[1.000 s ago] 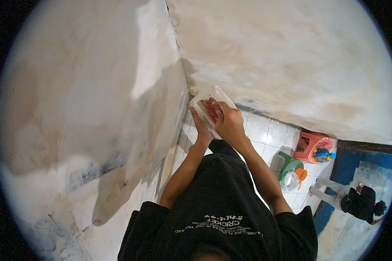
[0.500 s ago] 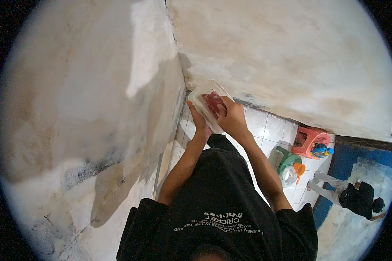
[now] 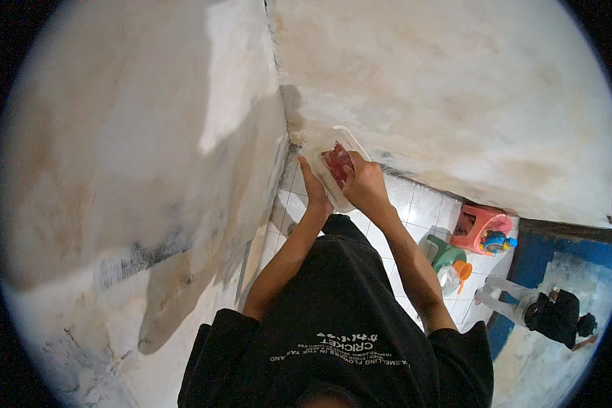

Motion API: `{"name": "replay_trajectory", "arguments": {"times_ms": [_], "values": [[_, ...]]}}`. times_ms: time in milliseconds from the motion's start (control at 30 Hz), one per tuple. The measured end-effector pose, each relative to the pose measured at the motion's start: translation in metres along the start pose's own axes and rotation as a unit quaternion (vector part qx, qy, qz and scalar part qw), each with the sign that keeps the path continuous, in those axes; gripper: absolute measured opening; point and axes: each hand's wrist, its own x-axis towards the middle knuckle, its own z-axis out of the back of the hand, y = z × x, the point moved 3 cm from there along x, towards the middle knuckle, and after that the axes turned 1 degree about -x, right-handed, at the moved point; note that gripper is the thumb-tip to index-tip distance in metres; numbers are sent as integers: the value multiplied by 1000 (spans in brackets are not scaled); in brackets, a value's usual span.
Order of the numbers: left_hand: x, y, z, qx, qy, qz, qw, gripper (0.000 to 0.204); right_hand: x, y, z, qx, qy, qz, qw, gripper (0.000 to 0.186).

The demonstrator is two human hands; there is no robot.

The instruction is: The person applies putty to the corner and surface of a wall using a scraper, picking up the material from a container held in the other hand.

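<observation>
My left hand (image 3: 315, 189) grips a whitish, see-through plastic tub (image 3: 315, 145) from its left and near side, the thumb lying along the edge. The tub is held up near the corner of two walls. In my right hand (image 3: 368, 188) is a flat dark-red putty scraper (image 3: 334, 160), fingers closed on its near right end. White residue smears the scraper's face. Its blade is inside the tub or just over the opening; I cannot tell whether it touches the bottom. What is in the tub is hard to make out.
Stained, patchy walls (image 3: 428, 81) meet beyond the tub, over a white tiled floor (image 3: 404, 194). To the right stand a red plastic stool (image 3: 470, 228) with a blue item beside it, a green stool (image 3: 444, 251) and an orange dipper (image 3: 462, 270). Another person (image 3: 554, 316) is at a blue-and-white wall.
The tub has tilted and turned slightly in my hands. The scraper has shifted a little to the right, with my right hand. The other person has barely moved.
</observation>
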Motion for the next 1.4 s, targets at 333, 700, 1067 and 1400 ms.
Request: {"name": "replay_trajectory", "arguments": {"times_ms": [333, 700, 1067, 1400], "values": [[-1, 2, 1, 3, 4, 1, 1000, 81, 2, -6, 1, 28, -9, -33, 999, 24], [-2, 7, 13, 14, 12, -8, 1000, 80, -1, -4, -4, -2, -9, -24, 1000, 24], [5, 5, 31, 6, 18, 22, 1000, 81, -7, -18, -17, 92, -22, -47, 994, 20], [3, -11, 41, -6, 4, -3, 1000, 79, -15, -65, -23, 326, -15, -135, 936, 15]]}}
